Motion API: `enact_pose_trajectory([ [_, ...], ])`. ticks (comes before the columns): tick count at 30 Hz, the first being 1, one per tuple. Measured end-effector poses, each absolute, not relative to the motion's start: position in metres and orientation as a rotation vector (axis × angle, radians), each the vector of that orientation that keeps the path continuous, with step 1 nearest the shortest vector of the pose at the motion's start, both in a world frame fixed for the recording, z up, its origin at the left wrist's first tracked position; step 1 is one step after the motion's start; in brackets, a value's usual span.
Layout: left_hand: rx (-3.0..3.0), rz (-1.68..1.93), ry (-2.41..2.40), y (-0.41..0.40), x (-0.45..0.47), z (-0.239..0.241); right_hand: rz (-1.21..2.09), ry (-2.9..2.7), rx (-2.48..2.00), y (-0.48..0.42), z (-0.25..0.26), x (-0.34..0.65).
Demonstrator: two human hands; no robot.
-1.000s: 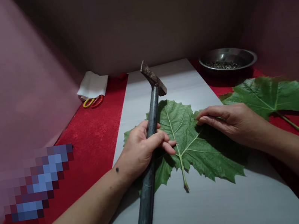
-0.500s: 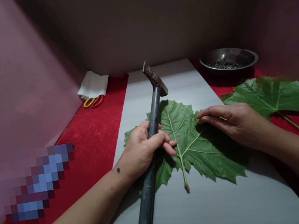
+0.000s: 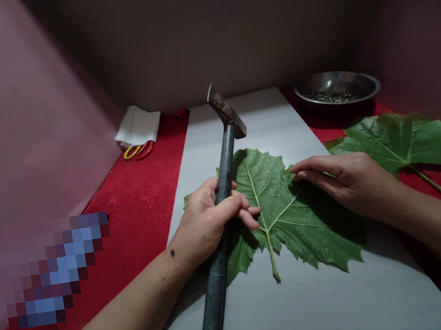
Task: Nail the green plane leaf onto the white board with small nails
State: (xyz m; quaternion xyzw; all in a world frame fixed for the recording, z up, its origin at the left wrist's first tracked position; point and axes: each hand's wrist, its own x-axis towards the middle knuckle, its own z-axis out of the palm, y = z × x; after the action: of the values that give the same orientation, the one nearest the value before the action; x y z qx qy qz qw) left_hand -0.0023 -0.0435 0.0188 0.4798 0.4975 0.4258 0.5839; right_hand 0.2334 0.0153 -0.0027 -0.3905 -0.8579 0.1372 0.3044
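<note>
A white board [image 3: 310,307] lies on a red cloth [image 3: 134,201] and reaches from the near edge to the far wall. Close to the board's right edge, a second leaf [image 3: 401,142] lies on the cloth. Behind it, in the far right corner, sits a metal bowl [image 3: 338,88] with small dark bits inside. In the far left corner lie scissors [image 3: 138,151] with yellow and red handles, just in front of a folded white paper [image 3: 136,125].

A big green leaf [image 3: 292,220] lies flat in the middle of the board, with its stem pointing to the near edge. The left hand [image 3: 208,220] is closed tight around the handle of a hammer [image 3: 222,176]. The handle crosses the leaf's left side and hides part of it. The hammer's head is past the leaf's far tip. The right hand [image 3: 344,181] is open, with its fingers straight, and rests on the leaf's right side.
</note>
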Motion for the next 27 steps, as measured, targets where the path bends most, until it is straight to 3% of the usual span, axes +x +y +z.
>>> enact_pose_trajectory([
  [10, 1.132, 1.056, 1.224, -0.045, -0.010, 0.030, 0.369, -2.285, -1.040, 0.016, -0.003, 0.233],
  [15, 1.412, 0.924, 1.556, -0.039, -0.042, 0.058, 0.357, -2.224, -1.004, 0.015, 0.000, 0.233],
  [19, 1.856, 0.699, 1.933, -0.022, -0.073, 0.065, 0.333, -2.071, -1.010, 0.016, 0.008, 0.236],
  [22, 2.249, 0.288, 2.216, -0.007, -0.085, 0.055, 0.314, -1.970, -1.119, 0.022, 0.012, 0.245],
  [25, 2.376, -0.132, 2.287, 0.007, -0.086, 0.041, 0.189, -1.996, -1.226, 0.035, 0.008, 0.258],
  [27, 2.393, -0.195, 2.265, 0.018, -0.083, 0.034, 0.017, -2.084, -1.313, 0.046, 0.002, 0.268],
])
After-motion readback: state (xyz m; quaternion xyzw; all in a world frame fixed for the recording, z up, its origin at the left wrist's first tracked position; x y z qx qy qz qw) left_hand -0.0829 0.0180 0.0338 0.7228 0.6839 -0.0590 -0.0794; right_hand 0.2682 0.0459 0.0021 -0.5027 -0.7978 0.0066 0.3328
